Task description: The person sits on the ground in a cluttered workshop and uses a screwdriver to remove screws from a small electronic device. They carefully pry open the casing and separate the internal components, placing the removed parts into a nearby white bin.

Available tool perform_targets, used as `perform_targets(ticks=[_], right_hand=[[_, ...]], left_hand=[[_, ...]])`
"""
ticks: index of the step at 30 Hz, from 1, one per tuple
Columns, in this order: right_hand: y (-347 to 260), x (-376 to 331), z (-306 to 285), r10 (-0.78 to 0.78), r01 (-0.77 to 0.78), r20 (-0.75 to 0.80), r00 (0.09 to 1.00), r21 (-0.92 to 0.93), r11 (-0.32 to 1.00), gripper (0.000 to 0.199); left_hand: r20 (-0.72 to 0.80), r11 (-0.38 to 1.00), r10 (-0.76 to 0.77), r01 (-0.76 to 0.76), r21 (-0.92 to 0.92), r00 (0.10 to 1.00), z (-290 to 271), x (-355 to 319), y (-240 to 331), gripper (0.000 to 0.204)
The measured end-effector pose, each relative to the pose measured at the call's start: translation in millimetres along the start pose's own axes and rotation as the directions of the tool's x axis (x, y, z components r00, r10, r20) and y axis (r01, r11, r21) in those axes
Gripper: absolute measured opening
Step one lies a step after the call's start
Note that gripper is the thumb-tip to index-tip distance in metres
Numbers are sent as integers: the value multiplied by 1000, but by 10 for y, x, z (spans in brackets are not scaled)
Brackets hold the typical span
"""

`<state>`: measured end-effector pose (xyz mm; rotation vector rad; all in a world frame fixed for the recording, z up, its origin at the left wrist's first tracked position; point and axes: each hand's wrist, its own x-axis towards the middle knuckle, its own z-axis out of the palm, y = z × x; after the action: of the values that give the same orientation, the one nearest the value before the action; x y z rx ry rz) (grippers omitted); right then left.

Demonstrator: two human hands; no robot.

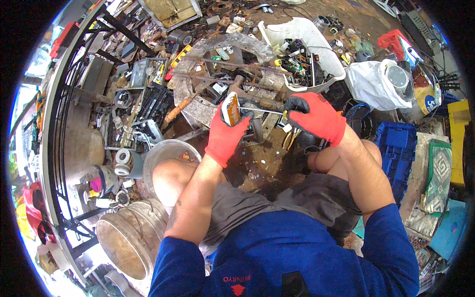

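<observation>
My left hand (226, 132), in a red glove with dark fingertips, grips a small flat white-edged part with an orange-brown face (232, 110). My right hand (316, 118), gloved the same way, is closed around a screwdriver. The thin metal shaft of the screwdriver (262, 110) points left, and its tip meets or nearly meets the part; I cannot tell which. Most of its handle is hidden by the glove. Just beyond my hands, a hammer with a wooden handle (185, 105) lies across a round, worn metal work base (185, 64).
A white tub (331, 49) full of electronic scrap stands beyond my right hand. To its right sits a white sack (368, 81). Clear and white buckets (106, 237) are by my left leg. A dark metal rack (54, 148) runs along the left; a blue plastic crate (396, 148) lies right.
</observation>
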<state>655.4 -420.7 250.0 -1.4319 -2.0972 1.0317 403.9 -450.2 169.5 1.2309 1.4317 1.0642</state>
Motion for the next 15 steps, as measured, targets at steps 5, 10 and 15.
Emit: perform_targets(ticks=[5, 10, 15], right_hand=[[145, 5, 38, -200, 215, -130, 971, 110, 970, 27], [5, 49, -37, 17, -22, 126, 992, 40, 999, 30], [-20, 50, -35, 1, 20, 155, 988, -136, 991, 33]], left_hand=[[-18, 998, -12, 11, -63, 1000, 44, 0, 85, 57], [-66, 997, 78, -78, 2, 995, 34, 13, -25, 52], [-49, 998, 67, -66, 22, 997, 20, 24, -177, 48]])
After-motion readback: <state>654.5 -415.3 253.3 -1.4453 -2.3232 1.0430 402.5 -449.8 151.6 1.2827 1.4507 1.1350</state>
